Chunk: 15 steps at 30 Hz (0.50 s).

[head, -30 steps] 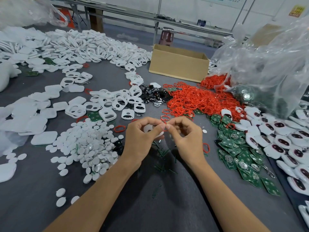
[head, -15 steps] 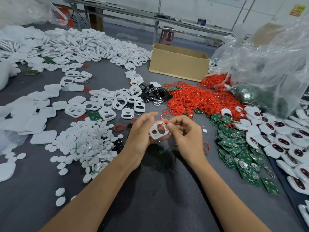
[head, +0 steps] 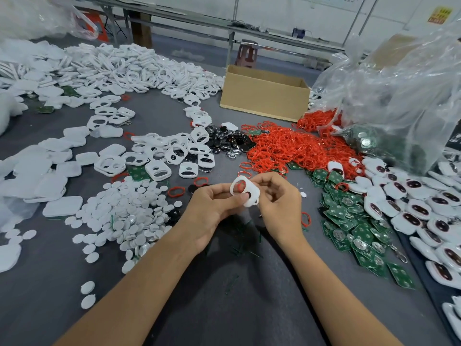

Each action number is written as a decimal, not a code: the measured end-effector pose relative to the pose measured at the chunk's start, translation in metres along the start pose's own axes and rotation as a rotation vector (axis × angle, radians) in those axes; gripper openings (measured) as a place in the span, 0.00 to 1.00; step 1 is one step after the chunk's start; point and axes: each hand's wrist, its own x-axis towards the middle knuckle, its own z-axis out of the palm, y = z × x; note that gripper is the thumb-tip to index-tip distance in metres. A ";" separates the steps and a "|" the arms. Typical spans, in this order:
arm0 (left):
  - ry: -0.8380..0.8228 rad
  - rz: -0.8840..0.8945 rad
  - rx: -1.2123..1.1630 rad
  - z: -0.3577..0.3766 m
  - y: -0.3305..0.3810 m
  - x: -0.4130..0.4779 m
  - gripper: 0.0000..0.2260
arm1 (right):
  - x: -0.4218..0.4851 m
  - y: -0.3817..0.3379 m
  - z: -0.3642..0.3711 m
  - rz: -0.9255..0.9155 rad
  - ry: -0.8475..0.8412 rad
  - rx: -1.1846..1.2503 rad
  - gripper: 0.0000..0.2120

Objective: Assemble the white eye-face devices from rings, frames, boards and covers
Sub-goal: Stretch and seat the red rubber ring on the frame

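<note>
1. White frame point(head: 245, 192) is held above the grey table point(head: 224, 308), centre of view, tilted, with a red ring point(head: 239, 187) showing at its upper opening; can't tell if the ring is seated
2. Left hand point(head: 212, 208) has fingers curled, thumb and fingertips pinching the frame's left edge
3. Right hand point(head: 279, 203) has fingers curled round the frame's right side, so that edge is covered
4. Cardboard box point(head: 264, 96) at the back is open-topped; its near wall hides the contents
5. Clear plastic bag point(head: 399, 96) on the right holds dark green boards point(head: 379, 146), blurred by the film
6. Loose on the table: ring pile point(head: 294, 148), frame pile point(head: 174, 153), white discs point(head: 124, 211), loose boards point(head: 354, 226)
7. Finished devices point(head: 411, 211) line the right side, and the frame edge cuts off the row
</note>
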 end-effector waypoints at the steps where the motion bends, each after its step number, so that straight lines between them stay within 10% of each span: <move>1: 0.016 0.002 -0.018 0.001 0.001 0.000 0.06 | 0.000 0.000 0.000 -0.007 0.017 -0.017 0.15; 8: 0.145 0.098 0.206 0.002 0.004 -0.001 0.10 | 0.001 0.003 -0.004 -0.046 0.254 -0.100 0.07; 15: 0.036 0.159 0.443 0.004 0.002 -0.001 0.11 | -0.004 0.000 0.000 -0.242 0.055 -0.199 0.02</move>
